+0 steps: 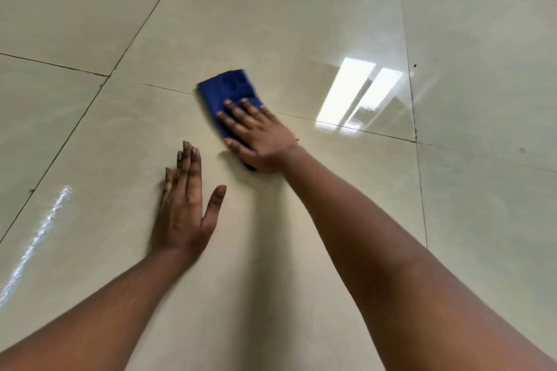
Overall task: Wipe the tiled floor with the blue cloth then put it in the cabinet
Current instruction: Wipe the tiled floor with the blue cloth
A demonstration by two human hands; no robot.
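A folded blue cloth [226, 90] lies flat on the glossy beige tiled floor [271, 24], across a grout line. My right hand [259, 137] presses down on the cloth's near half, fingers spread over it, and the cloth's far end sticks out beyond my fingertips. My left hand [187, 205] rests flat on the tile nearer to me and to the left, fingers together, thumb out, holding nothing. The cloth's edges look blurred. No cabinet is in view.
Dark grout lines cross the floor. A bright window reflection [355, 96] shines on the tile right of the cloth, and a streaky glare [39, 235] lies at the left. Small dark specks [415, 65] sit at the right.
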